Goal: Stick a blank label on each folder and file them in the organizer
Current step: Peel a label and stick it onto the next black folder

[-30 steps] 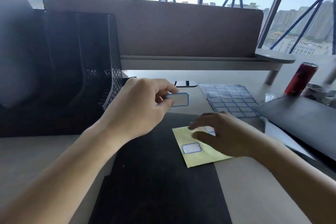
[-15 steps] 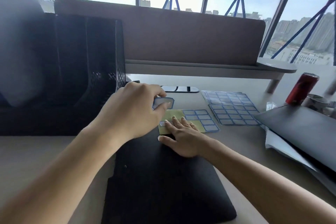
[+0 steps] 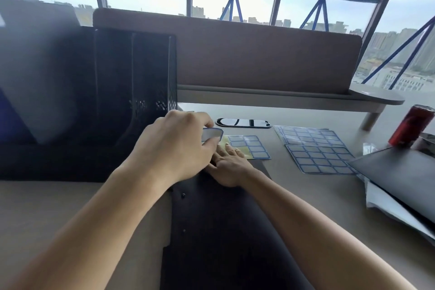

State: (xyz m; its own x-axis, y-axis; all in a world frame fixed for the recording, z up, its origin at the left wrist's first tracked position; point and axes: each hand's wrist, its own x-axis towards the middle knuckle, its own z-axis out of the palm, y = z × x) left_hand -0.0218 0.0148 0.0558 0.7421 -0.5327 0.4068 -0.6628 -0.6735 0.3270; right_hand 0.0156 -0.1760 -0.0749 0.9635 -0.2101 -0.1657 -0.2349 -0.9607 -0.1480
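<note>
A black folder (image 3: 226, 231) lies flat on the desk in front of me. My left hand (image 3: 179, 146) pinches a blank blue-edged label (image 3: 211, 134) between thumb and forefinger, just above the folder's far edge. My right hand (image 3: 229, 167) lies flat with straight fingers on the folder's far end, fingertips reaching onto a yellow backing sheet (image 3: 247, 147) that still carries several labels. The black mesh organizer (image 3: 131, 101) stands at the left, right beside my left hand.
More label sheets (image 3: 315, 148) lie to the right. A phone (image 3: 242, 123) lies beyond the hands. A red can (image 3: 410, 125) and a stack of dark folders with papers (image 3: 400, 179) sit at the right. A padded divider (image 3: 235, 54) closes the desk's far side.
My right hand slid the yellow sheet away from me off the folder and now lies flat on the folder's far end. My left hand kept its hold on the label and lowered towards the folder.
</note>
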